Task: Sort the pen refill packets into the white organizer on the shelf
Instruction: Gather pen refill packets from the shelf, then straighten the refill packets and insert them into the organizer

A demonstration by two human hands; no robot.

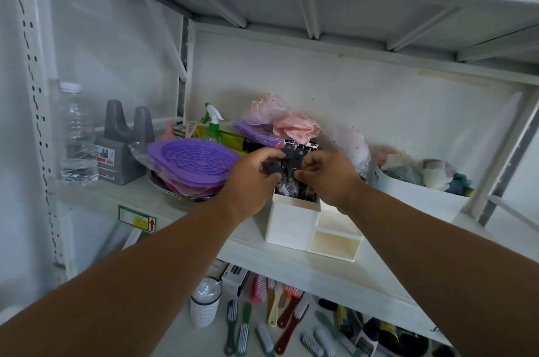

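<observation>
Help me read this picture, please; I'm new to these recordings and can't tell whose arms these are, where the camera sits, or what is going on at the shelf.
There is no machine here. A person wears one wide-angle camera on the head, so you look down their own two bare arms. The left hand and right hand both have a grip on a bunch of dark pen refill packets, held just above the tall compartment of the white organizer, where more packets already stand. Its two lower compartments look empty. The organizer sits on a white shelf. To its left lie purple strainers, a grey stand and a clear water bottle; to its right is a white bin of soft items. Brushes lie on the shelf below.
</observation>
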